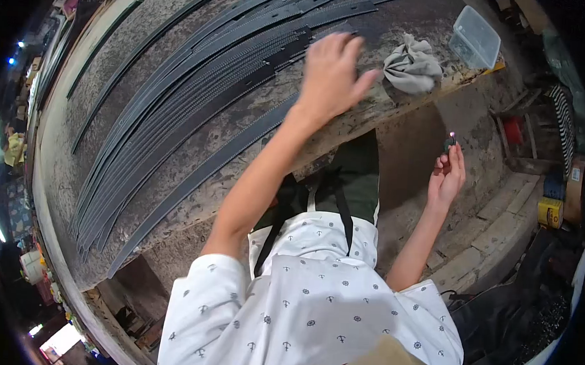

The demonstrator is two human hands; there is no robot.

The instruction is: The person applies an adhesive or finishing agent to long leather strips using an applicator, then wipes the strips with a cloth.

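Observation:
Long dark grey belt straps [198,90], stitched along their edges, lie side by side on the worn table [183,145]. My left hand [334,70] is over the table near their right ends. Its thumb is spread away from the fingers, which are slightly blurred, and I see nothing held in it. One separate strap [194,181] lies nearer to me, passing beneath my left wrist. Past the table's front edge on the right, my right hand [447,176] is closed on a small dark lighter [450,144] with a bright glow at its top.
A crumpled grey cloth [412,65] and a clear plastic box [475,38] rest at the table's right end. On the right stand a wooden stool [530,131] and a yellow box [550,212]. Dark material [515,310] is heaped at the lower right.

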